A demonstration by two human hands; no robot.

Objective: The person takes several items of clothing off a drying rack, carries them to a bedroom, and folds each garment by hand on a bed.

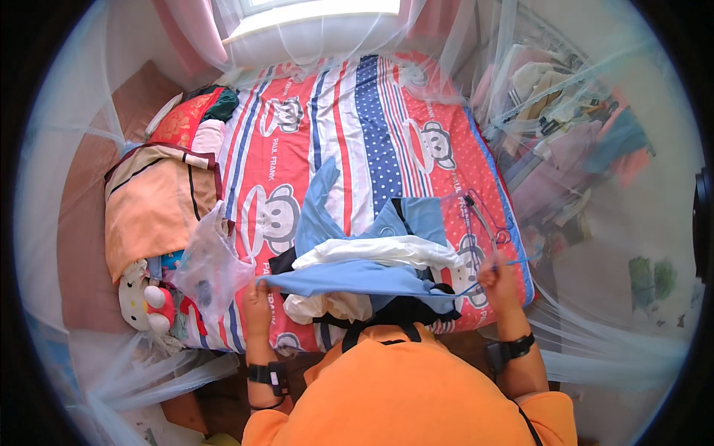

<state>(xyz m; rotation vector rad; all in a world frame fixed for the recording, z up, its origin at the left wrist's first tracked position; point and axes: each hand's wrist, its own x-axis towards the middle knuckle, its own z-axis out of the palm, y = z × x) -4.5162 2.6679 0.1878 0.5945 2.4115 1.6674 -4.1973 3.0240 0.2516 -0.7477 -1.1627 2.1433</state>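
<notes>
My left hand (257,290) grips one end of a light blue garment (346,277), stretched sideways over a pile of clothes on the bed. My right hand (496,272) is closed around blue clothes hangers (471,288), one of which reaches the garment's right end; more hangers stick up above the fist. Under and behind the garment lie a white cloth (379,251), another blue garment (318,214), black clothing (399,312) and a cream cloth (304,308). How the garment and hanger meet is not clear.
A clear plastic bag (209,267), an orange blanket (156,206) and a plush toy (134,304) lie at the left on the patterned bed sheet (332,139). Mosquito netting (608,351) surrounds the bed. Clothes (558,161) hang behind it at the right.
</notes>
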